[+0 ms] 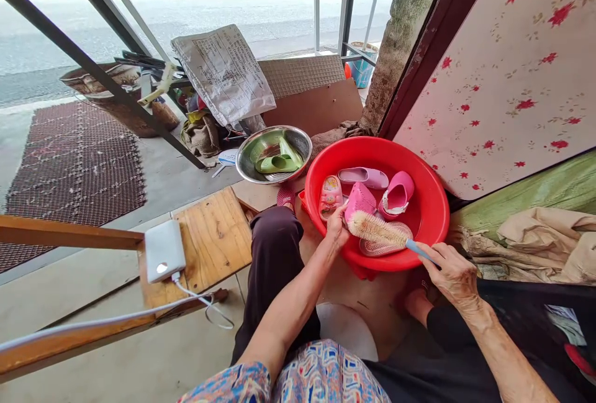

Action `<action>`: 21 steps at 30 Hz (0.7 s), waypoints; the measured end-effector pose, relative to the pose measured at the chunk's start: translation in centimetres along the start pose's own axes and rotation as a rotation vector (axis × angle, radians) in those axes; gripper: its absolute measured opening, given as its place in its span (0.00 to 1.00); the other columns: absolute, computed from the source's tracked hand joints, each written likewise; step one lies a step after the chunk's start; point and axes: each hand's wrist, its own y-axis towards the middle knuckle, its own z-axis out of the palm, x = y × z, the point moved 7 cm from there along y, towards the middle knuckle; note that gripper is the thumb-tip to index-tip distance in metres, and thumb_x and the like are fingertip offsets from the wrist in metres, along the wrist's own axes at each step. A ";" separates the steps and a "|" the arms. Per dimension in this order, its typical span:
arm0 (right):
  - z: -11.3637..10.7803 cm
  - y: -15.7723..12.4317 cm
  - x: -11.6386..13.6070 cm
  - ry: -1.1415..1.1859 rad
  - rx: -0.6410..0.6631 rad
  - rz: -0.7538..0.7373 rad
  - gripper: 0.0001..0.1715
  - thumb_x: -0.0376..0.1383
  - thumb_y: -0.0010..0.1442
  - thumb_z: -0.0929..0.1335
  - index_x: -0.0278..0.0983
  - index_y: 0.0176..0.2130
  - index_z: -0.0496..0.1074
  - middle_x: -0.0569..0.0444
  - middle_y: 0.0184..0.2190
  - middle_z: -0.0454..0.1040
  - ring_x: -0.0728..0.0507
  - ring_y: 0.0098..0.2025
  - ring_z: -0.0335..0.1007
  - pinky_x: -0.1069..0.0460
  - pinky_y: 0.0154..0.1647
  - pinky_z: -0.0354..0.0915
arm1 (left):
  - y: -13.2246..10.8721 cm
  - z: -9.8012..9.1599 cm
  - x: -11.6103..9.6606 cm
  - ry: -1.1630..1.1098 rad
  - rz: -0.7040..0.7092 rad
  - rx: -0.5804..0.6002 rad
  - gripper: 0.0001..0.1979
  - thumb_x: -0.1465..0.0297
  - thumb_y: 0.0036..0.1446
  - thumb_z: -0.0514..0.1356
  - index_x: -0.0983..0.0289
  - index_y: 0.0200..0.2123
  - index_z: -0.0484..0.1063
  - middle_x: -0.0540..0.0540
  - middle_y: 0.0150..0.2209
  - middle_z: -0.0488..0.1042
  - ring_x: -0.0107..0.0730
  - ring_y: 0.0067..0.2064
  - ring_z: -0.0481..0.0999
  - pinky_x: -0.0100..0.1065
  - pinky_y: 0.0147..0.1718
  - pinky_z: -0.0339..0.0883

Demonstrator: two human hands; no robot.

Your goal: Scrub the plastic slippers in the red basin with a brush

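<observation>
A red plastic basin (pixel 433 204) in front of me holds several shoes. Over its near left part, my left hand (pixel 338 228) is closed on a bright pink shoe (pixel 361 198). My right hand (pixel 449 269) grips the blue handle of a bristle brush (pixel 378 230) at the near right rim. The brush's cream bristles lie against or just in front of the pink shoe; I cannot tell which. Around it in the basin are a lilac shoe (pixel 363 177), another pink clog (pixel 398 194), a light pink sandal (pixel 331 195) and a patterned sole (pixel 388 244), partly covered by the brush.
A steel bowl (pixel 242 161) with green slippers (pixel 279 163) stands left of the basin. A wooden bench (pixel 218 229) carries a white power bank (pixel 164 250) with a cable. A flowered panel (pixel 503 92) rises at the right, above crumpled cloth (pixel 549 241).
</observation>
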 end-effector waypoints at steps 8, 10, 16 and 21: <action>0.3 -0.1 -3.3 -0.057 0.050 0.073 0.19 0.42 0.75 0.65 0.43 0.53 0.84 0.48 0.38 0.81 0.40 0.39 0.71 0.48 0.42 0.60 | -1.2 0.0 -1.3 0.087 0.036 -0.083 0.10 0.74 0.42 0.70 0.64 0.31 0.77 0.48 0.27 0.80 0.29 0.29 0.75 0.31 0.36 0.69; 0.5 -0.2 -4.3 -0.087 0.076 0.088 0.18 0.40 0.74 0.66 0.42 0.53 0.84 0.47 0.39 0.81 0.39 0.40 0.70 0.47 0.41 0.59 | -1.4 0.1 -2.2 0.196 0.108 -0.076 0.08 0.74 0.42 0.70 0.63 0.30 0.78 0.47 0.27 0.78 0.28 0.29 0.74 0.30 0.36 0.68; 0.1 -0.2 -7.3 -0.246 0.070 0.332 0.17 0.39 0.69 0.66 0.42 0.49 0.84 0.48 0.34 0.76 0.40 0.36 0.67 0.48 0.33 0.52 | -3.4 2.3 -2.8 0.639 0.256 0.171 0.14 0.79 0.44 0.71 0.58 0.36 0.84 0.48 0.31 0.78 0.38 0.43 0.78 0.31 0.47 0.69; 1.0 0.7 -7.5 -0.114 0.093 0.547 0.24 0.46 0.70 0.66 0.38 0.54 0.83 0.44 0.39 0.80 0.41 0.33 0.69 0.48 0.31 0.53 | -4.9 2.6 -1.6 0.696 0.286 0.243 0.22 0.84 0.36 0.75 0.56 0.34 0.83 0.56 0.40 0.79 0.52 0.60 0.74 0.41 0.65 0.64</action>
